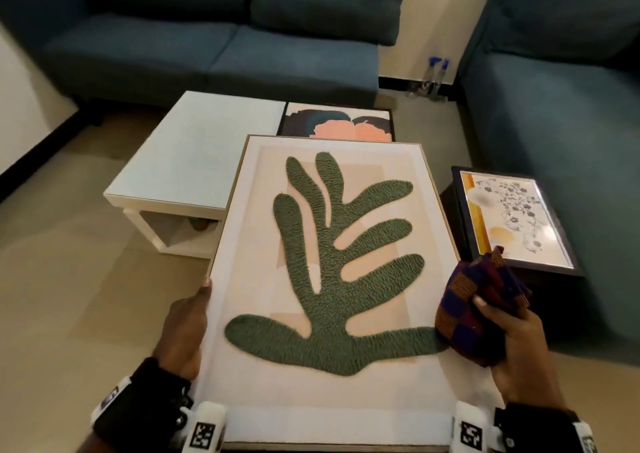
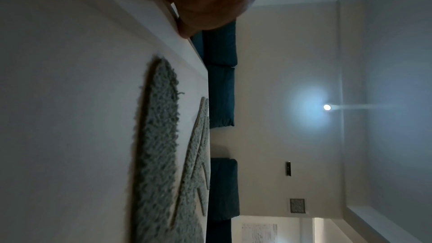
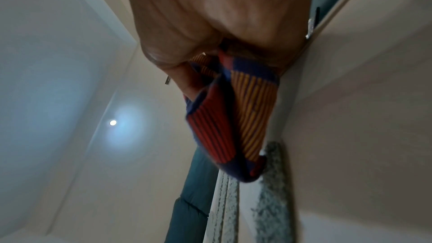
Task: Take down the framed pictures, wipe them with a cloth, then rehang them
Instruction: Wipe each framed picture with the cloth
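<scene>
A large framed picture (image 1: pixel 329 400) with a tufted green leaf shape (image 1: pixel 332 262) lies face up in front of me, its far end over the white table. My left hand (image 1: pixel 185 328) grips its left edge, thumb on the rim; the left wrist view shows the picture (image 2: pixel 70 99) and the hand (image 2: pixel 205 3) up close. My right hand (image 1: pixel 512 342) holds a bunched checked cloth (image 1: pixel 474 307) of blue, red and orange against the picture's right side, touching the leaf's lower lobe. The right wrist view shows the cloth (image 3: pixel 236 117) gripped by the hand (image 3: pixel 222 16).
A white low table (image 1: pixel 194 162) stands ahead, with a framed peach-and-dark picture (image 1: pixel 336 123) on its right part. A black-framed floral picture (image 1: pixel 512 220) lies on a dark stand to the right. Blue sofas (image 1: pixel 207 37) line the back and right. Spray bottles (image 1: pixel 433 75) stand in the corner.
</scene>
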